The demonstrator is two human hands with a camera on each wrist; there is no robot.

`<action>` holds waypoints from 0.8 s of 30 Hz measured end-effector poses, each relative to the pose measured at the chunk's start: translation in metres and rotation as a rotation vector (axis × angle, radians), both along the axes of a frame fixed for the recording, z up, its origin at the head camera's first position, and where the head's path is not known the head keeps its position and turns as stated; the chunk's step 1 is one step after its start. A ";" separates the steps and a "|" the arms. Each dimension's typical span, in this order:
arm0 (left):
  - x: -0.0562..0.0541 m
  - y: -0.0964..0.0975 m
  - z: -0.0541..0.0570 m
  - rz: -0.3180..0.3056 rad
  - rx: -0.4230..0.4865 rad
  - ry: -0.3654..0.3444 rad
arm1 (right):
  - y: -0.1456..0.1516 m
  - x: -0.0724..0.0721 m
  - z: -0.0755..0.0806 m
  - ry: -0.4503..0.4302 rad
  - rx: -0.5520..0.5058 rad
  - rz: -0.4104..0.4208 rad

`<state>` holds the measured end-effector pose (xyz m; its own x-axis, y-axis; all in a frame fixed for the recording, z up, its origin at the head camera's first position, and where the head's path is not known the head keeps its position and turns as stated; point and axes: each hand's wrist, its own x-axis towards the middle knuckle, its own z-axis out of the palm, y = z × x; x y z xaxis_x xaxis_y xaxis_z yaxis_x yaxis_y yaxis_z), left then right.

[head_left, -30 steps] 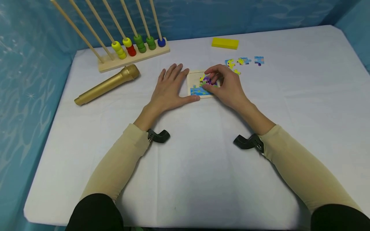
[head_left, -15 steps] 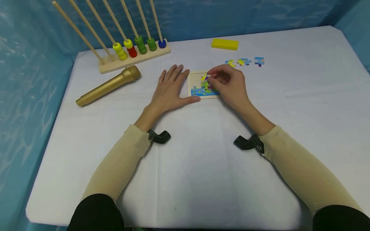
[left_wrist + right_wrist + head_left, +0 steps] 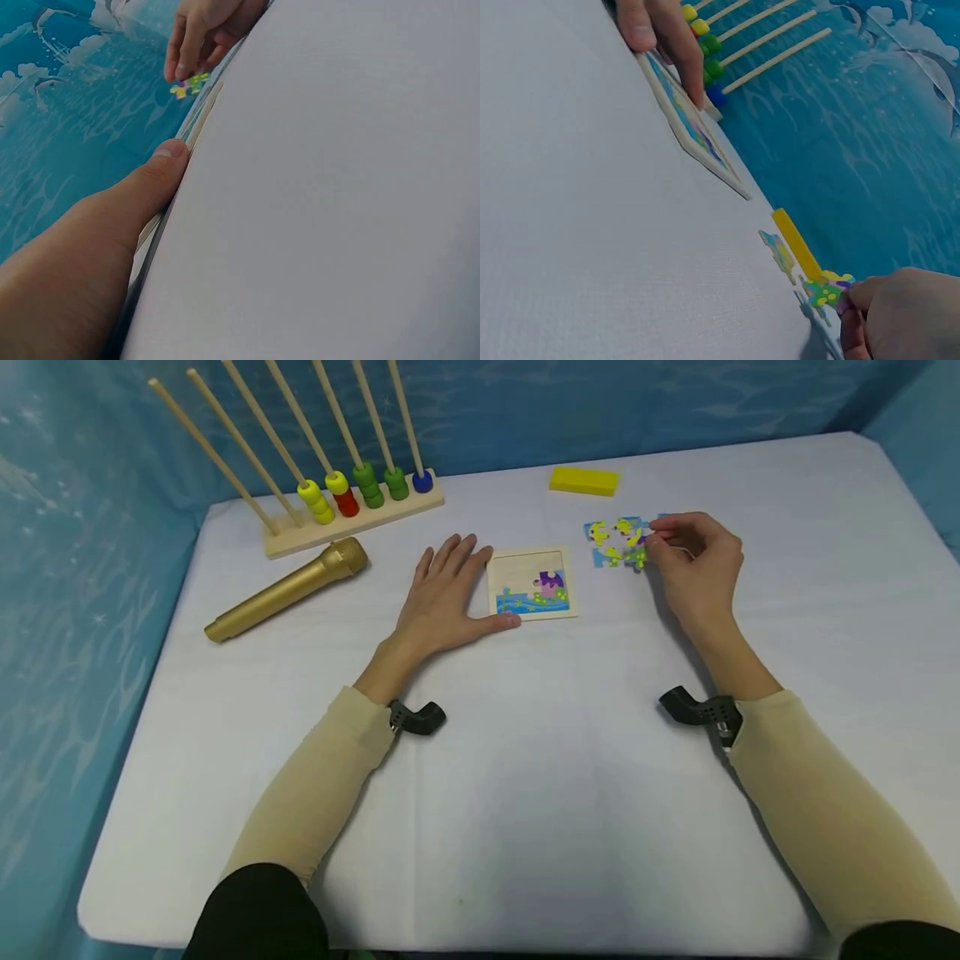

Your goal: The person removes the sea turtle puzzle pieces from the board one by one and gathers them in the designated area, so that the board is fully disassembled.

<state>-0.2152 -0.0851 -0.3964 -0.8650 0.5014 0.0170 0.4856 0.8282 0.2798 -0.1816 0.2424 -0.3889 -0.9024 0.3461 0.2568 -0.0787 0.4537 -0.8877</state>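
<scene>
My left hand (image 3: 442, 602) lies with spread fingers beside a small wooden puzzle tray (image 3: 525, 564). Its index fingertip meets the tray's upper left corner, and the thumb (image 3: 169, 154) lies along the near edge. Blue, purple and green pieces fill the tray's bottom and lower right; bare wood shows above them. To the right, my right hand (image 3: 697, 568) pinches a green, yellow and purple puzzle piece (image 3: 829, 291) between thumb and fingers, raised over the table. Several loose puzzle pieces (image 3: 597, 533) lie just left of that hand, which partly hides another at its fingertips.
A yellow block (image 3: 584, 481) lies behind the loose pieces. At the back left stands a wooden bead abacus (image 3: 352, 518) with tall rods. In front of it lies a gold microphone (image 3: 288, 589). Blue cloth (image 3: 675, 402) hangs behind the white table.
My right hand has lifted the green, yellow and purple puzzle piece out of the tray and carried it right, over by the loose pieces. The left hand has stayed at the tray.
</scene>
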 end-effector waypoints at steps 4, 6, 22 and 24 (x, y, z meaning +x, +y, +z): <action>0.001 -0.001 0.000 0.002 0.002 -0.002 | 0.005 -0.003 -0.001 -0.038 0.081 -0.040; 0.001 -0.001 0.000 0.002 0.004 0.002 | 0.006 -0.004 0.000 -0.057 0.123 -0.052; 0.001 -0.001 0.000 -0.009 0.016 0.007 | -0.015 0.001 -0.002 0.075 0.220 0.042; 0.001 -0.002 0.000 -0.010 0.020 0.007 | -0.024 0.004 0.000 0.045 0.195 0.070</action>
